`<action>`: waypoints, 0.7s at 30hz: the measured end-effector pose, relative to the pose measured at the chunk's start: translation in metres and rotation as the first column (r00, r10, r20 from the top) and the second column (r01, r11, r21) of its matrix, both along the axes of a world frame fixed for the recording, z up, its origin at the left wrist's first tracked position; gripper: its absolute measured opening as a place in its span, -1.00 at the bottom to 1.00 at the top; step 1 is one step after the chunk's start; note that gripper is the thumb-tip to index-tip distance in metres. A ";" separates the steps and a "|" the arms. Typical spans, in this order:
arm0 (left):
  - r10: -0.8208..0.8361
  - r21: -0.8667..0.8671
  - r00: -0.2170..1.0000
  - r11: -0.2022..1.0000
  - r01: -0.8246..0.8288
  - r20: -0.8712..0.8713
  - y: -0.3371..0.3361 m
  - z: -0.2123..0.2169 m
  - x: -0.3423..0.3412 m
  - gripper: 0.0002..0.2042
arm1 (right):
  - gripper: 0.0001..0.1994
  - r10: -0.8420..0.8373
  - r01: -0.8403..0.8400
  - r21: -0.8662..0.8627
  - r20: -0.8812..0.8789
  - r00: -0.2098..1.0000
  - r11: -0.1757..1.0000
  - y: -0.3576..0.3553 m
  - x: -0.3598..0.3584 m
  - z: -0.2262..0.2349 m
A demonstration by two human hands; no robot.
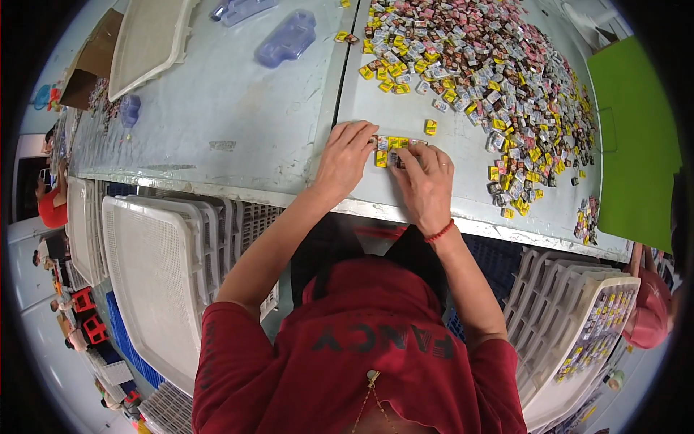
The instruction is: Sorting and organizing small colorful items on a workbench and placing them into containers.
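Between my hands, on the pale table, several small packet-shaped blocks (pixel 394 142) in yellow and darker colours sit together in a short row. My left hand (pixel 345 160) is at the row's left end, fingers bent together, thumb and forefinger closing on a dark block that is mostly covered. At the right end, my right hand (pixel 426 177) is closed, its thumb and fingertips pinching a small dark block (pixel 397 159) against the near side. A yellow block (pixel 381 158) stands out below the row near my left thumb. One loose yellow block (pixel 431 127) lies just beyond my right hand.
A wide heap of similar blocks (pixel 477 65) spreads across the far right. Blue translucent moulded trays (pixel 287 38) and a white tray (pixel 148 47) lie far left. White racks (pixel 152 271) stand below the table; a green board (pixel 636 145) stands at right. Other people are at both sides.
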State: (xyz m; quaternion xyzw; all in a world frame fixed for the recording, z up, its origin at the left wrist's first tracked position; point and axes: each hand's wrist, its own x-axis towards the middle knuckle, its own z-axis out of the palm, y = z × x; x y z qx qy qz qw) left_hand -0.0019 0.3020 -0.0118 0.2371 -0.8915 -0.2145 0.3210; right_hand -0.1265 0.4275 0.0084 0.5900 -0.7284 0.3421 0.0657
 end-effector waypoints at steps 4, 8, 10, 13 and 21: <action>-0.026 -0.065 1.000 0.998 0.026 0.012 0.002 -0.008 -0.002 -0.73 | -0.67 0.013 -0.012 0.041 -0.024 1.000 0.999 -0.003 -0.003 -0.012; 0.003 -0.078 1.000 0.997 -0.001 0.020 0.003 -0.013 -0.001 -0.73 | -0.68 0.015 -0.015 0.063 -0.010 1.000 0.998 -0.005 -0.002 -0.012; 0.018 -0.108 1.000 0.994 -0.015 0.023 0.003 -0.016 -0.001 -0.72 | -0.67 0.049 -0.051 0.049 0.039 0.998 0.998 -0.006 -0.002 -0.012; 0.022 -0.092 0.999 0.996 -0.018 0.047 0.006 -0.015 -0.001 -0.71 | -0.65 0.056 -0.058 0.020 0.075 0.996 0.998 -0.005 -0.001 -0.013; 0.026 -0.094 0.998 0.995 -0.021 0.051 0.007 -0.017 0.000 -0.70 | -0.62 0.060 -0.065 0.047 0.095 0.994 0.997 -0.003 0.000 -0.014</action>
